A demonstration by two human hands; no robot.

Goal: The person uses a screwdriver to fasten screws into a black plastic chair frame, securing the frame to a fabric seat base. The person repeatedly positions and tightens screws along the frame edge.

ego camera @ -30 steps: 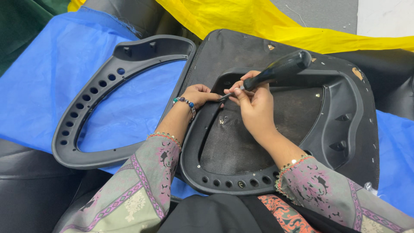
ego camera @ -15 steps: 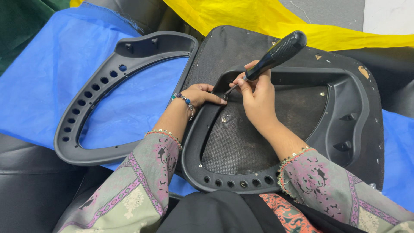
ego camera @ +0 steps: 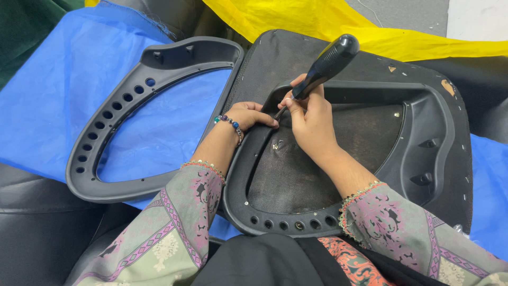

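My right hand (ego camera: 312, 119) grips a screwdriver (ego camera: 323, 66) with a thick black handle that tilts up to the right; its tip meets the upper left inner rim of a black plastic chair-back frame (ego camera: 423, 132). Black mesh fabric (ego camera: 317, 175) fills that frame. My left hand (ego camera: 247, 115), with a bead bracelet at the wrist, rests palm down on the frame's left rim, fingertips right beside the screwdriver tip.
A second grey plastic frame (ego camera: 114, 114) with a row of holes lies to the left on blue cloth (ego camera: 58, 90). Yellow cloth (ego camera: 328, 24) lies beyond. Black cushions (ego camera: 37, 228) sit at lower left. Small staples dot the black fabric at right.
The screwdriver handle has swung from lying low and pointing right to standing steeply upward. My right hand turned with it; my left hand stayed on the rim.
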